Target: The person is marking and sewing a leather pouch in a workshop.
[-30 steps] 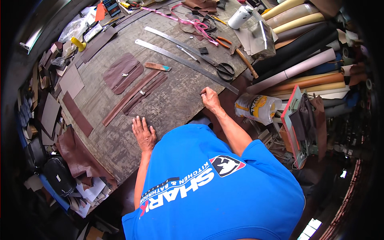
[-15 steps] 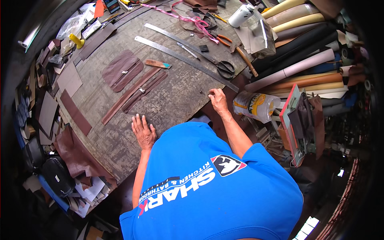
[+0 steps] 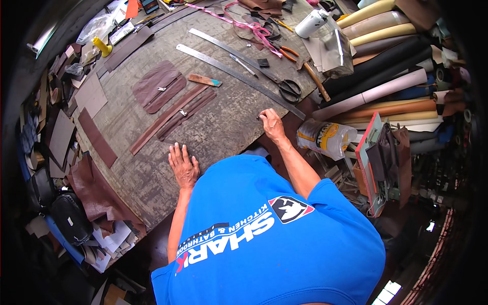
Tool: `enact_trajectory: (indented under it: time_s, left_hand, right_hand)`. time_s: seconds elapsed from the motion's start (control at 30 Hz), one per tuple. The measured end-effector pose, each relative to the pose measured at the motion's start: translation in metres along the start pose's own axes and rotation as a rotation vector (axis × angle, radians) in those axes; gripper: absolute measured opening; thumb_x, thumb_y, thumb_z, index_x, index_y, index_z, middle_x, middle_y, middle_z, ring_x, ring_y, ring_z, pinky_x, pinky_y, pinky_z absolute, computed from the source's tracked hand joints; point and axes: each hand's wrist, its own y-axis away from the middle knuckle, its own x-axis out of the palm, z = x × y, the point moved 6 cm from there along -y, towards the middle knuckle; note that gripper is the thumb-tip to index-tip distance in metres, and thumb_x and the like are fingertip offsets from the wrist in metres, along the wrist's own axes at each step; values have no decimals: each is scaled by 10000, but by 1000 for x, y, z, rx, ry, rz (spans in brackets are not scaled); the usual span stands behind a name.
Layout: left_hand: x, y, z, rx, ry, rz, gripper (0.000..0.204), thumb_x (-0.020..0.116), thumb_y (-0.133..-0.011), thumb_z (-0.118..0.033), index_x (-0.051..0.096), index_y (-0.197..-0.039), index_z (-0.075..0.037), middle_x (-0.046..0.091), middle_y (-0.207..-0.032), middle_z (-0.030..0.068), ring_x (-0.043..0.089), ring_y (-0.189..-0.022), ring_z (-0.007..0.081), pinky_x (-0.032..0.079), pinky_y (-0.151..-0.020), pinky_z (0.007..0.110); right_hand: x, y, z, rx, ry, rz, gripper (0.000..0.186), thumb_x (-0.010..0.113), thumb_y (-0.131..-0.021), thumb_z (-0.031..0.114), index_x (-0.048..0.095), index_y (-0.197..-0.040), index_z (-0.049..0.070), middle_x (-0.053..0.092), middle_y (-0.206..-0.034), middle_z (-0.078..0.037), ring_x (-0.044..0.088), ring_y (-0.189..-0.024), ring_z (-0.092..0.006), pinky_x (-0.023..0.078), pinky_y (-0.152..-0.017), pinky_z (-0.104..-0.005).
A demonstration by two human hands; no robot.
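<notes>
at worktable (image 3: 226,122), left hand (image 3: 184,169) rests; right hand (image 3: 273,126) curls.

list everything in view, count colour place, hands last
table: one, greyish, centre
zippered panel: one, maroon, table's left
narrow strips: at least two, brown, beside panel
rulers: two, silver, centre
pen: one, pale, between rulers
scissors: one, black-handled, by rulers
hammer: one, wooden-handled, table's right edge
pliers: one, orange-handled, upper right
ribbon: one, pink, far table
bottle: one, white, upper right
material rolls: many, mixed colours, right
clutter: many, mixed, edges
left hand: one, bare, flat on table
right hand: one, bare, curled, table edge
</notes>
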Motion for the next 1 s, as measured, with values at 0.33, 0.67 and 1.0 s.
enact_trajectory:
  time_s: [0.33, 0.67, 1.0]
  left_hand:
    - [-1, 1, 0, 0, -6, -12, 520, 550, -903, -200, 410, -1383, -57, 302, -1500, 160, 224, -1422, 345, 227, -1161, 481]
    - [-2, 0, -1, 3, -6, -15, 525, 554, -898, -201, 407, -1380, -54, 304, -1499, 160, 225, -1422, 347, 226, -1161, 486]
    - [-2, -3, -2, 0, -4, 3, 520, 550, -901, -196, 406, -1378, -49, 301, -1498, 161, 215, -1424, 350, 218, -1165, 485]
  right_hand:
    - [17, -4, 9, -123, 346, -13, 93, 631, -829, 128, 563, -840, 65, 552, -864, -122, 565, -852, -331, 477, -753, -442]
    - [-27, 10, -45, 165, 0, -120, 145, 562, -884, 129, 568, -927, -9, 602, -867, -181, 598, -828, -341, 474, -757, -411]
    - [-15, 22, -17, 24, 115, -96, 103, 627, -847, 122, 602, -852, 22, 591, -859, -152, 582, -869, -345, 473, -764, -429]
